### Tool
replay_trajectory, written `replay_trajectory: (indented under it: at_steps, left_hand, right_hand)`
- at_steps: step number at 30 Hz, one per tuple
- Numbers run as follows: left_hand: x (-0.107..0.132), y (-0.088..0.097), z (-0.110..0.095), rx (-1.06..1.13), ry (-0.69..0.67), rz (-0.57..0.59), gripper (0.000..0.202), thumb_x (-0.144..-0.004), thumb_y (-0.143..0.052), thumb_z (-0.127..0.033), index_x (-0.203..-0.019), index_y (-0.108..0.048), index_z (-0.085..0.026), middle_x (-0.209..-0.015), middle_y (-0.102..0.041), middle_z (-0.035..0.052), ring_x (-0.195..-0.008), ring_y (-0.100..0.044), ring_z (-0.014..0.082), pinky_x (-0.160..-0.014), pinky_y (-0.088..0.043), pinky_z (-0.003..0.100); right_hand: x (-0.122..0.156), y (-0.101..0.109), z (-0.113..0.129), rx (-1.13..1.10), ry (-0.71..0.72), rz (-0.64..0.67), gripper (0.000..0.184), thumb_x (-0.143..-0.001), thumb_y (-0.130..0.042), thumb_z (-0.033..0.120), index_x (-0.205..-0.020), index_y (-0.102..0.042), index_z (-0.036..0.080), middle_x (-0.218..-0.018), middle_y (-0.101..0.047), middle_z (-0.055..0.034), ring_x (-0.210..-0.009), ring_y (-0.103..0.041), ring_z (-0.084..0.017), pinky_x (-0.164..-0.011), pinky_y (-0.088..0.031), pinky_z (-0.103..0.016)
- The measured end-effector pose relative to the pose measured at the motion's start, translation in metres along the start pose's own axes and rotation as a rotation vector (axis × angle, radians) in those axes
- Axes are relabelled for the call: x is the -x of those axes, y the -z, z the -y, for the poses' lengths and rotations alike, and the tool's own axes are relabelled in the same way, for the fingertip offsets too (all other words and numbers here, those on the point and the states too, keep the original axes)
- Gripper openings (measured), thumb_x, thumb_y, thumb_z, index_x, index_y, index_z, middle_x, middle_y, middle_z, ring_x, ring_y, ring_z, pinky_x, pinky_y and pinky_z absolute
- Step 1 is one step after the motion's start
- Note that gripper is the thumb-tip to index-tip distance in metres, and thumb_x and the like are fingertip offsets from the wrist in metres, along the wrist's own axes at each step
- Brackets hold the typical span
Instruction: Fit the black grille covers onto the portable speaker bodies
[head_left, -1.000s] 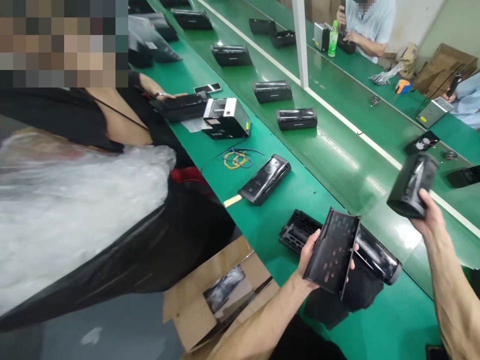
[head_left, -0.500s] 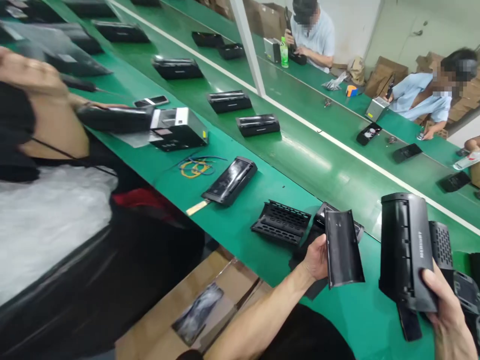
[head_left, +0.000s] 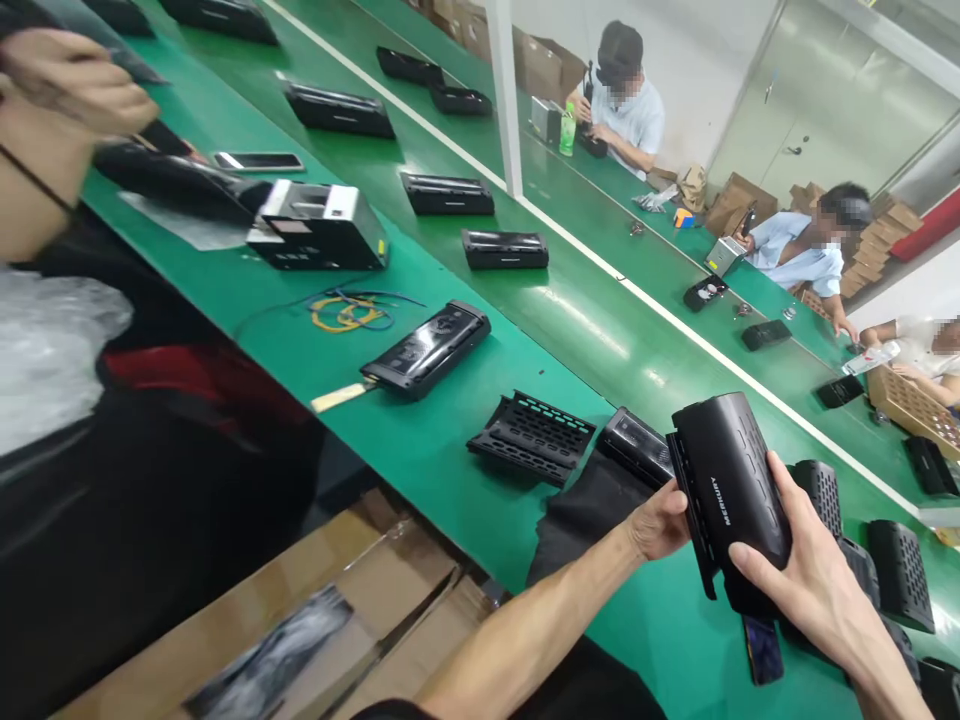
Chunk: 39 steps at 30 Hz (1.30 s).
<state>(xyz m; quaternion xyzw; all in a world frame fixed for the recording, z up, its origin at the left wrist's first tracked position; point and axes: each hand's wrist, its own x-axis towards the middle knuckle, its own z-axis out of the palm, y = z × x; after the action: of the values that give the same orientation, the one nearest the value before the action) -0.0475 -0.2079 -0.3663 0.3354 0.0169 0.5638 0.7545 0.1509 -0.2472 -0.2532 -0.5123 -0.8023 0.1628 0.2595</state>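
Observation:
My right hand (head_left: 806, 565) grips a black speaker housing (head_left: 727, 450) with MERKURY lettering, its thumb across the lower side. My left hand (head_left: 660, 522) is closed on a curved black cover panel (head_left: 694, 515). That panel is edge-on against the housing's left side; I cannot tell whether it is seated there. Just left of the hands lie a perforated black shell (head_left: 534, 440) and another black speaker (head_left: 637, 440), with a black cloth (head_left: 574, 515) beside it. Under the housing a dark flat slab (head_left: 763, 650) rests on the green table (head_left: 427, 460).
Several perforated black housings (head_left: 904, 570) crowd the right. Leftward are a black speaker (head_left: 427, 350), coiled wires (head_left: 349, 310) and a metal-topped box (head_left: 319, 225). A neighbour's hand (head_left: 82, 85) is at far left. Several people sit across the green line, where speakers (head_left: 504, 248) stand.
My hands have come together: the cover panel went right and the housing left, so they now meet. The housing has turned, and the view has shifted right.

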Motion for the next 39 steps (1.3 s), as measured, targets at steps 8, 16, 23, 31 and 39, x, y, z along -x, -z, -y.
replay_trajectory:
  at_steps: [8, 16, 23, 31, 39]
  left_hand:
    - [-0.001, 0.004, -0.001, -0.041, -0.056, -0.020, 0.077, -0.066, -0.100, -0.056, -0.130, -0.079, -0.020, -0.127, -0.082, 0.0112, -0.119, -0.075, 0.0315, -0.105, -0.055, 0.039]
    - [-0.004, 0.010, 0.005, -0.066, -0.032, -0.065, 0.086, -0.067, -0.099, -0.061, -0.139, -0.073, -0.020, -0.133, -0.079, 0.0141, -0.127, -0.072, 0.0346, -0.108, -0.054, 0.041]
    - [-0.006, 0.006, -0.003, -0.161, -0.125, -0.255, 0.077, -0.068, -0.099, -0.047, -0.135, -0.068, -0.026, -0.132, -0.077, 0.0095, -0.118, -0.074, 0.0336, -0.095, -0.059, 0.044]
    - [0.003, -0.003, -0.030, -0.476, 0.000, -0.448, 0.096, -0.063, -0.100, -0.055, -0.146, -0.057, -0.030, -0.147, -0.066, 0.0126, -0.132, -0.063, 0.0380, -0.103, -0.058, 0.051]
    - [0.020, -0.013, -0.109, -1.147, 0.261, -0.079, 0.107, -0.060, -0.100, -0.041, -0.156, -0.057, -0.026, -0.152, -0.061, 0.0120, -0.138, -0.058, 0.0421, -0.119, -0.044, 0.051]
  right_hand:
    - [-0.003, -0.012, 0.003, 0.039, 0.037, 0.059, 0.103, -0.094, -0.067, 0.059, -0.178, -0.014, 0.033, -0.159, -0.055, -0.0150, -0.122, -0.072, -0.041, -0.101, -0.061, -0.057]
    - [-0.019, -0.013, -0.015, -0.047, 0.050, 0.163, 0.106, -0.095, -0.067, 0.063, -0.179, -0.010, 0.030, -0.168, -0.045, -0.0168, -0.148, -0.056, -0.042, -0.116, -0.051, -0.061]
    - [0.016, -0.056, -0.043, -0.302, 0.043, -0.261, 0.125, -0.077, -0.087, 0.067, -0.174, -0.019, 0.028, -0.176, -0.026, -0.0191, -0.159, -0.037, -0.046, -0.121, -0.044, -0.064]
    - [0.034, -0.110, -0.053, -0.628, -0.166, -0.516, 0.097, -0.077, -0.086, 0.064, -0.152, -0.040, 0.024, -0.153, -0.052, -0.0192, -0.136, -0.058, -0.040, -0.114, -0.048, -0.058]
    - [0.090, -0.099, -0.088, -0.836, -0.294, -0.153, 0.093, -0.073, -0.088, 0.065, -0.148, -0.046, 0.028, -0.142, -0.059, -0.0138, -0.120, -0.065, -0.034, -0.099, -0.057, -0.046]
